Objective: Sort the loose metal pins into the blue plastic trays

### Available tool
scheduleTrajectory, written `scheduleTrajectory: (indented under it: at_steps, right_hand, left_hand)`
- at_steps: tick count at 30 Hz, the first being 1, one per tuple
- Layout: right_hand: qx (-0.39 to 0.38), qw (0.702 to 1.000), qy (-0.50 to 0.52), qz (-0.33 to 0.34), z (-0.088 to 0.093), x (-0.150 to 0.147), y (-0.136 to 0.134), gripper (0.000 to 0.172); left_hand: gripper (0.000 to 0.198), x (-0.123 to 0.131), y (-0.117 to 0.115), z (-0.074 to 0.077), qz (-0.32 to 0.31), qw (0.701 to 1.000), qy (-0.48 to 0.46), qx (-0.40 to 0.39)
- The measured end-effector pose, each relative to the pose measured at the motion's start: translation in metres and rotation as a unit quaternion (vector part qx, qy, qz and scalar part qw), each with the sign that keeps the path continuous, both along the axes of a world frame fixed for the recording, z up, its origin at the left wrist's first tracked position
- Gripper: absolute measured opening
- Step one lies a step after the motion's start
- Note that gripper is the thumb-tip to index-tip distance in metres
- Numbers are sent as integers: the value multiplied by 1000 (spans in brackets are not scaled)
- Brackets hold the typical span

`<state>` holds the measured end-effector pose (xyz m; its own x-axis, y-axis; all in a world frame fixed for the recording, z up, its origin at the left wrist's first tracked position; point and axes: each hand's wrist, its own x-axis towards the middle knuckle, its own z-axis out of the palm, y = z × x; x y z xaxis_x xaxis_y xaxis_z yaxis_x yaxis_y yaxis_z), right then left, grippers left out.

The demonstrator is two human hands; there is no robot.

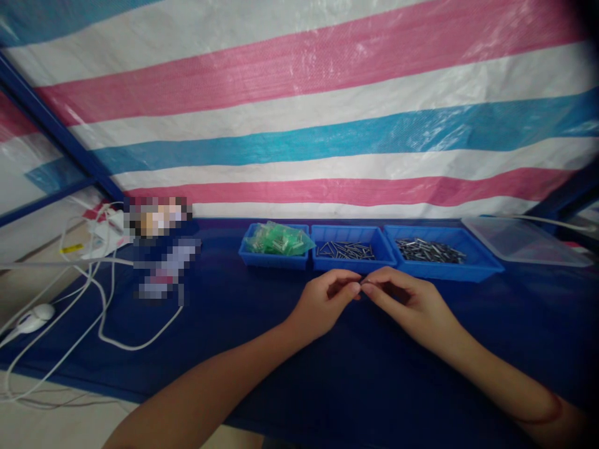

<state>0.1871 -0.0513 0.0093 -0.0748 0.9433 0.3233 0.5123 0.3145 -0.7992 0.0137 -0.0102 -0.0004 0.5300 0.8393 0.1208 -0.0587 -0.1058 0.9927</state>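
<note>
Left hand point(322, 302): drawn into a pinch, thumb and index tips nearly together, with hold of a small dark part point(361, 280). Right hand point(405, 305): likewise pinched, tips gripping the same part from the opposite side. Position of part: at the meeting point of both sets of fingertips, between the hands, on the near side of the middle bin point(353, 264); mostly covered by fingers, exact shape not discernible. Beyond the hands, in a row on the blue table point(224, 299): left bin point(274, 260) with green bag point(281, 240); middle bin with loose metal pins point(346, 251); right bin point(449, 272) with further pins. Beside the right bin: clear sheet point(524, 240). At far left: white cables point(131, 348). Behind the row: striped tarp point(327, 125)
</note>
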Motion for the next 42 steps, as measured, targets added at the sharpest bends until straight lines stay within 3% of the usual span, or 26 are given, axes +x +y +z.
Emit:
scheduleTrajectory:
  at_steps: [6,11,18,20,25,27,30,34,38,42]
  right_hand:
    - [47,998,-26,-13,2,1,-1,11]
    - [98,993,-64,3,7,3,-1,7]
    - [115,986,-110,51,18,11,4,10]
    - [127,985,-114,4,22,22,7,10]
    - [127,951,-146,-242,24,70,21,18]
    - [128,931,-216,-266,22,86,27,21]
    - [155,912,-282,-256,21,89,30,22]
    - [182,917,-276,-223,24,62,21,20]
    - [204,929,-261,-167,23,34,11,16]
    - [144,957,-232,-102,17,25,8,16]
  left_hand:
    - [26,-1,-2,6,-45,992,89,76]
    - [22,-2,-1,5,3,994,82,70]
    - [27,-8,3,12,45,979,144,134]
    - [28,-10,4,15,52,970,169,166]
    - [24,-17,11,14,31,918,253,304]
    - [27,-18,14,12,10,886,292,360]
    - [30,-15,15,10,-9,843,344,413]
    - [31,-4,16,6,-19,813,380,442]
    - [27,1,16,0,-8,812,397,428]
    - [24,0,15,0,2,831,384,402]
